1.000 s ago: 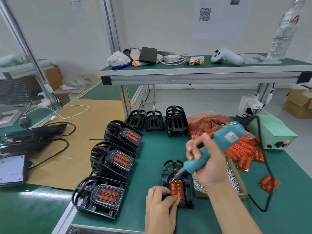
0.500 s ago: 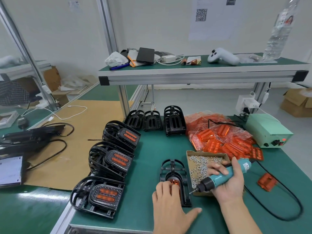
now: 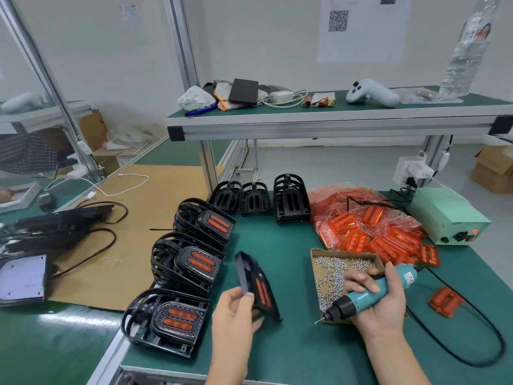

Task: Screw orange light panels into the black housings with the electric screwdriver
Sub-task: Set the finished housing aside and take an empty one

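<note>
My left hand (image 3: 236, 312) grips a black housing (image 3: 256, 284) with an orange panel in it, lifted off the green table and tilted on edge. My right hand (image 3: 380, 301) holds the teal electric screwdriver (image 3: 369, 295) low over the cardboard screw box (image 3: 341, 270), bit pointing left and down. Loose orange light panels (image 3: 369, 234) lie in a clear bag at the right. Empty black housings (image 3: 290, 201) stand at the back. Three stacks of finished housings (image 3: 191, 262) line the left edge.
A pale green power supply (image 3: 447, 215) sits at the right, its black cable (image 3: 477, 343) looping over the table. One orange panel (image 3: 445, 301) lies alone near the right edge. An upper shelf (image 3: 333, 120) holds a controller, chargers and a bottle. Cardboard sheet (image 3: 116, 234) covers the left bench.
My left hand picked the housing up from the table and tilted it on edge. My right hand stayed by the screw box with the screwdriver lowered.
</note>
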A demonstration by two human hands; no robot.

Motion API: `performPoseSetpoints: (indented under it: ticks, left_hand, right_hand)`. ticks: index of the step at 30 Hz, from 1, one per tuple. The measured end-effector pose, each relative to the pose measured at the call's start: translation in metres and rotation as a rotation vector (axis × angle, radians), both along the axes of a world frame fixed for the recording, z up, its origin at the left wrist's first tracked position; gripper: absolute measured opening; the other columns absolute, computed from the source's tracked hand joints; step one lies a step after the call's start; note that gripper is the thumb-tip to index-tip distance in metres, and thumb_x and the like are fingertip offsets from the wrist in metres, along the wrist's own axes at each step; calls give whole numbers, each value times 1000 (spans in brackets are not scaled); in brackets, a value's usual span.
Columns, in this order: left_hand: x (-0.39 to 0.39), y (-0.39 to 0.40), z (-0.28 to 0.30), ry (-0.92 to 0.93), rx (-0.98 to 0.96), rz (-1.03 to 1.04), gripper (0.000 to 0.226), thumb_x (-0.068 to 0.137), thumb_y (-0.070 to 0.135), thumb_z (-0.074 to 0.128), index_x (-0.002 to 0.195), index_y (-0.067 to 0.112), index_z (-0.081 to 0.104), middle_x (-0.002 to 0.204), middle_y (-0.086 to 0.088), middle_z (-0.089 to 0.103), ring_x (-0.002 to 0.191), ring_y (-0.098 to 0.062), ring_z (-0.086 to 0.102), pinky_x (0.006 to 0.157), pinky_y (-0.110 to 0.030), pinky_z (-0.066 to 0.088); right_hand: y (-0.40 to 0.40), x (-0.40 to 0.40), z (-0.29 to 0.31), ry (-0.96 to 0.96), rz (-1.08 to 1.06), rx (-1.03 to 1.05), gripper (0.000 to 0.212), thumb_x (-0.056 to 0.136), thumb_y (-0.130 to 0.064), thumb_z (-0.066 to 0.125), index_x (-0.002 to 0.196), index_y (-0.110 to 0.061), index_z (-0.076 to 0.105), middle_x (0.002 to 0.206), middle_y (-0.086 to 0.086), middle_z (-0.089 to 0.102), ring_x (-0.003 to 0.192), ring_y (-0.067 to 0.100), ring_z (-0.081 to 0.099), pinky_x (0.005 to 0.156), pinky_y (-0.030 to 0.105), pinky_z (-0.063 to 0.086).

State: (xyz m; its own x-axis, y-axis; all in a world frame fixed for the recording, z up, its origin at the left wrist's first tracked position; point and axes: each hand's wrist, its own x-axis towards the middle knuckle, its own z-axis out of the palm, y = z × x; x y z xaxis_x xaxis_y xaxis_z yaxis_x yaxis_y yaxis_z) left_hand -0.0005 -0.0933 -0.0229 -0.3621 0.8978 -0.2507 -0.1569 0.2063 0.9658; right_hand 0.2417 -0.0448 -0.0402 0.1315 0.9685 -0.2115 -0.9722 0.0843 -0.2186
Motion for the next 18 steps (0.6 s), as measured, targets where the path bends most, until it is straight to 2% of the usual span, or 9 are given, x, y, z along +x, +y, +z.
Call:
performPoseSetpoints:
  ticks: [1,3,5,7,10,14,18]
  left_hand:
    - [-6,1,2,-12,-26,2,8,98,10,62,104,12,67,85,-4,78,81,-22,76,70,-36,62]
    - [-16,3,0,103,-49,17,6,95,14,67,101,11,69,81,-5,76,70,-18,75,59,-30,60]
    - [-20,5,-2,235,-72,26,15,92,29,73,96,15,69,74,-3,74,58,-15,71,50,-24,55]
    - [-21,8,-2,287,-100,1,25,90,39,75,93,15,68,71,-6,73,50,-16,67,47,-25,54]
    - [-20,12,-5,369,-123,-56,22,91,31,75,96,12,66,64,-4,71,44,-15,63,47,-29,55]
    - [-17,10,-6,480,-168,-125,7,90,20,68,85,15,66,54,-3,69,42,-15,65,43,-22,51]
    - [-12,3,-4,422,-198,-131,7,87,11,66,81,7,69,57,-6,71,49,-17,71,47,-23,55]
  right_hand:
    - [0,-1,-1,-9,1,-1,34,100,-49,61,80,-23,52,54,-13,38,70,6,47,55,14,38]
    - [1,-1,-2,-18,3,-3,33,100,-48,61,80,-23,52,54,-13,38,70,6,47,55,14,38]
    - [0,-1,-2,-21,6,-3,34,100,-48,60,80,-23,52,54,-13,38,71,6,47,56,14,38]
    - [0,-1,-1,-32,8,-3,34,101,-49,59,80,-23,51,54,-13,38,71,6,47,55,13,38]
    - [0,-1,-1,-44,21,-8,35,101,-49,59,80,-23,51,54,-13,39,70,6,48,54,14,39]
    - [0,0,-1,-47,23,-8,35,100,-48,61,78,-22,52,54,-13,38,70,6,48,54,15,40]
    - [1,0,-4,-83,24,-5,35,100,-49,60,78,-23,53,54,-14,38,72,6,48,55,14,40]
